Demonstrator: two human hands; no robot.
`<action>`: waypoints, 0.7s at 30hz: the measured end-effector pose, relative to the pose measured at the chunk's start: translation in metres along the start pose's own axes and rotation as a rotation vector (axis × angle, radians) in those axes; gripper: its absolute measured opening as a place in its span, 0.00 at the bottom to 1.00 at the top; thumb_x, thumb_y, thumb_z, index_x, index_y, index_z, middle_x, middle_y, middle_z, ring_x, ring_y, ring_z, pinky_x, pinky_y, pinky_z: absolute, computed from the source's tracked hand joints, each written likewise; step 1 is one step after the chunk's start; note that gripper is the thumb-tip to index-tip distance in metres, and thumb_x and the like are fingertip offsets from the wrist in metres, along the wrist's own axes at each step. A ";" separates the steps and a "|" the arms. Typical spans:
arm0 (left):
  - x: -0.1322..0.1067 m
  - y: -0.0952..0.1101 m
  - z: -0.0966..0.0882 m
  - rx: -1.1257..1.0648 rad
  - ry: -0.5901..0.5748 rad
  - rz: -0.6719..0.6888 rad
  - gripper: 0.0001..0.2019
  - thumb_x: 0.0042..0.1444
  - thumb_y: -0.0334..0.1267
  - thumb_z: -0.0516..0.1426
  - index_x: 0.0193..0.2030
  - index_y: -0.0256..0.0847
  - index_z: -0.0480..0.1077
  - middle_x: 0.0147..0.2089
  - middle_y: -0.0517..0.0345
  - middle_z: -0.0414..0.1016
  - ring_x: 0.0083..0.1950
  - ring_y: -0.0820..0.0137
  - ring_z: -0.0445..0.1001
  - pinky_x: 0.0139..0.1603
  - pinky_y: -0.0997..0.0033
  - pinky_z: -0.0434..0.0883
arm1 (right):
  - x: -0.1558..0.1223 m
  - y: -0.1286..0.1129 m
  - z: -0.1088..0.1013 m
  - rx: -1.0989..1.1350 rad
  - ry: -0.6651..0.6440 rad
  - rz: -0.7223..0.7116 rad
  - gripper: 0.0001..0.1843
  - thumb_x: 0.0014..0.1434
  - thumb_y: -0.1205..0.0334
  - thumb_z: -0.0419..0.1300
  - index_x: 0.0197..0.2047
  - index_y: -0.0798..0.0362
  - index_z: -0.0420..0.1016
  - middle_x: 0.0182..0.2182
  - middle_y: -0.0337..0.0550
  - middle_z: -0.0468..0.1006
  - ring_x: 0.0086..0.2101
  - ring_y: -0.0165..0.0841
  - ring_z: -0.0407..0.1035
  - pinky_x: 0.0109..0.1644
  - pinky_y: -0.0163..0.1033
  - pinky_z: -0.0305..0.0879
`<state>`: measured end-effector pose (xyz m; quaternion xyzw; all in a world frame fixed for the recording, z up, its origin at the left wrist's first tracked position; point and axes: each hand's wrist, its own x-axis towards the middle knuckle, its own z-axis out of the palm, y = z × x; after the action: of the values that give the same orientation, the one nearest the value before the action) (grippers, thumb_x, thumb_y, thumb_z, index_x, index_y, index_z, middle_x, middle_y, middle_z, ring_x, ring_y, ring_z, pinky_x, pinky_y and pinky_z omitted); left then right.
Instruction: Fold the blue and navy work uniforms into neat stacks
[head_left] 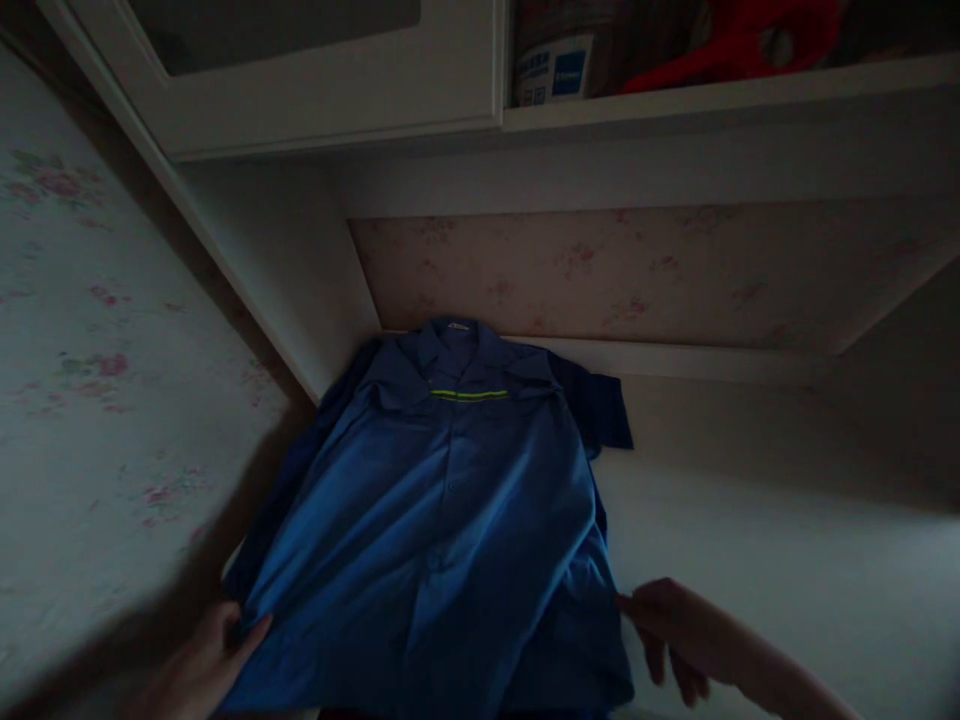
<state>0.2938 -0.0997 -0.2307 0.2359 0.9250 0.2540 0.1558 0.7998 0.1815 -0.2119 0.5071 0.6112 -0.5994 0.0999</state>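
A blue short-sleeved, buttoned shirt [450, 500] lies spread on a white surface, front up, its collar toward the back wall. A yellow-green stripe [469, 396] crosses its chest. Darker blue cloth [600, 405] shows from under it at both sides. At the lower left, my left hand [210, 650] is closed on the shirt's side edge, thumb on top. My right hand [671, 635] pinches the opposite edge between thumb and forefinger, its other fingers hanging loose. The shirt's lower end runs out of the picture.
The white surface [720, 500] extends to the right of the shirt. Above hangs a cabinet [337, 90]; its open shelf [712, 97] holds a labelled jar [555, 70] and a red object with a hole [742, 45]. Flowered wallpaper [97, 400] covers the left wall.
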 end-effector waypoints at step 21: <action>-0.031 0.347 0.241 -0.753 -0.833 0.353 0.16 0.52 0.53 0.57 0.29 0.40 0.65 0.21 0.69 0.58 0.22 0.77 0.56 0.22 0.76 0.53 | 0.107 -0.057 -0.058 0.534 0.967 -0.456 0.26 0.57 0.37 0.57 0.23 0.49 0.55 0.20 0.31 0.51 0.23 0.27 0.48 0.25 0.35 0.47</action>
<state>0.5419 0.2440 -0.2349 0.3945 0.5786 0.4730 0.5346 0.7364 0.2965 -0.2390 0.5862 0.5089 -0.4396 -0.4517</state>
